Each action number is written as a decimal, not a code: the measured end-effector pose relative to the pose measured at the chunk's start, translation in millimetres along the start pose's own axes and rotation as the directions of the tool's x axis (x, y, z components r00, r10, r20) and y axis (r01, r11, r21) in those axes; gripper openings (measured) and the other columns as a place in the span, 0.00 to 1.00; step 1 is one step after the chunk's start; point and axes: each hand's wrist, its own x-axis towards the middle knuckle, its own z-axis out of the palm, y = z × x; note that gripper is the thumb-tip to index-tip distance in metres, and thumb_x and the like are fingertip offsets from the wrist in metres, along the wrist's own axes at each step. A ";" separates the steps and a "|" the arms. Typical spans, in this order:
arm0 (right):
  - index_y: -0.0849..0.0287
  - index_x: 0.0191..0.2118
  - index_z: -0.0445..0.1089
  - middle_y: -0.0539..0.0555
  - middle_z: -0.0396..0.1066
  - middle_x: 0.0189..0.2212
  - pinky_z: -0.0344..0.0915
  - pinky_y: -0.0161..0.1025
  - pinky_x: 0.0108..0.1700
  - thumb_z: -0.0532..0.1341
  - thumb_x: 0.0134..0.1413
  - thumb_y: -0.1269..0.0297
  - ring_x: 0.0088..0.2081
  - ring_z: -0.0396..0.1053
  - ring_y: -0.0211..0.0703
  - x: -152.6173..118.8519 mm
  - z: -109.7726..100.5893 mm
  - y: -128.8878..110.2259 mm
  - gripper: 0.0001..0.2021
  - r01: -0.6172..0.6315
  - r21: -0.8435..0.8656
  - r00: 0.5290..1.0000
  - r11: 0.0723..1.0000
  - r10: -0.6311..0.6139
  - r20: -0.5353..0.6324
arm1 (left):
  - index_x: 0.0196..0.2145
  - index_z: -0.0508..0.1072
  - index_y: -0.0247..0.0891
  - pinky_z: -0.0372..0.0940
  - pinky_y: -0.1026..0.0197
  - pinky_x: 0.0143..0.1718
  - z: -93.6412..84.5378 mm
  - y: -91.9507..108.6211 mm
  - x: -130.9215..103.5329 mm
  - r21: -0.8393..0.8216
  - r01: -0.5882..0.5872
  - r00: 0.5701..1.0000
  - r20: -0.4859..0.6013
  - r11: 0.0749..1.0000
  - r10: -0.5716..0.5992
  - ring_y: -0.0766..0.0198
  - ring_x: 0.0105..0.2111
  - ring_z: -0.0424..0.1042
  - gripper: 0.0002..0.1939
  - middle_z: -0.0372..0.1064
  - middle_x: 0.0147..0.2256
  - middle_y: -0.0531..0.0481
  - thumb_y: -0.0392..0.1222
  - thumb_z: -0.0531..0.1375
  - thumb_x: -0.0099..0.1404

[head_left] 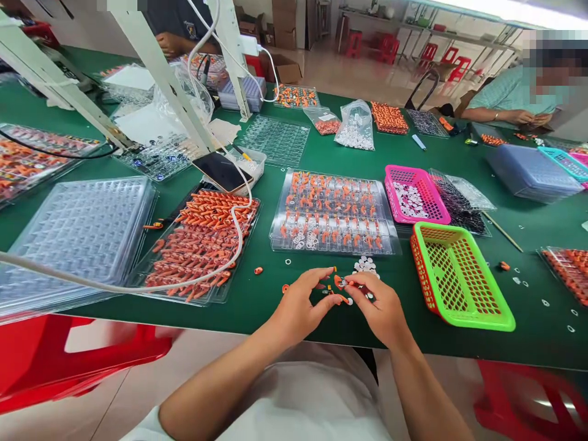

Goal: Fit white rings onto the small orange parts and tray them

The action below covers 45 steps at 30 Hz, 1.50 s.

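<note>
My right hand (381, 309) pinches a small orange plastic part (339, 281) with a clear or metallic bit at its end. Just left of that part, my left hand (303, 306) has its thumb and forefinger spread apart, and nothing is plainly gripped between them. A tiny yellowish bit shows by the left forefinger's tip, too small to name. Beneath the hands lie a few more small orange pieces, partly hidden by fingers. Small white discs (366, 266) form a pile just beyond my right hand. Behind them, a clear tray (333, 245) holds rows of orange parts and white rings.
A green basket (498, 315) and a pink basket (441, 211) of white pieces stand to the right. On the left are a tray of orange parts (193, 245), stacked clear trays (87, 226), a phone (223, 171) and a drooping white cable (114, 286). Another person (500, 98) sits across.
</note>
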 end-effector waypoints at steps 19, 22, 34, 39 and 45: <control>0.55 0.41 0.74 0.52 0.74 0.35 0.71 0.35 0.35 0.62 0.59 0.61 0.33 0.73 0.40 -45.9 -12.3 16.7 0.07 -0.209 0.462 0.958 0.862 0.276 -0.080 | 0.43 0.78 0.39 0.72 0.59 0.39 14.7 11.5 26.4 0.040 0.037 0.994 0.101 0.999 -0.041 0.60 0.35 0.77 0.10 0.78 0.37 0.47 0.41 0.62 0.64; 0.55 0.41 0.73 0.53 0.74 0.36 0.71 0.35 0.37 0.62 0.59 0.63 0.34 0.72 0.40 -51.2 -13.3 19.1 0.06 -0.181 0.495 0.958 0.850 0.266 -0.107 | 0.45 0.77 0.39 0.70 0.55 0.43 21.0 3.8 31.7 0.296 -0.133 0.988 0.109 0.946 0.105 0.56 0.41 0.74 0.10 0.77 0.38 0.46 0.37 0.60 0.66; 0.51 0.48 0.71 0.54 0.72 0.41 0.70 0.41 0.42 0.60 0.59 0.76 0.43 0.71 0.44 -62.8 -3.3 23.4 0.15 0.090 0.327 0.980 0.941 -0.025 -0.198 | 0.46 0.76 0.39 0.69 0.57 0.44 19.9 32.8 2.6 -0.027 -0.097 0.959 0.265 0.995 0.100 0.59 0.40 0.74 0.12 0.77 0.40 0.45 0.41 0.63 0.65; 0.49 0.49 0.71 0.53 0.71 0.42 0.69 0.40 0.40 0.60 0.59 0.77 0.43 0.71 0.43 -57.0 -1.8 20.3 0.16 0.113 0.333 0.986 0.936 -0.063 -0.156 | 0.40 0.80 0.38 0.69 0.58 0.41 21.4 33.2 -0.2 -0.085 0.025 0.964 0.266 0.996 -0.002 0.60 0.37 0.75 0.08 0.78 0.36 0.46 0.39 0.62 0.65; 0.48 0.50 0.70 0.53 0.70 0.43 0.71 0.42 0.42 0.60 0.57 0.79 0.44 0.71 0.44 -55.1 4.8 18.5 0.19 0.168 0.330 0.975 0.929 -0.106 -0.198 | 0.34 0.79 0.36 0.68 0.58 0.40 25.9 27.2 -1.8 -0.309 0.322 0.928 0.288 0.895 -0.235 0.60 0.36 0.74 0.08 0.77 0.34 0.46 0.43 0.64 0.62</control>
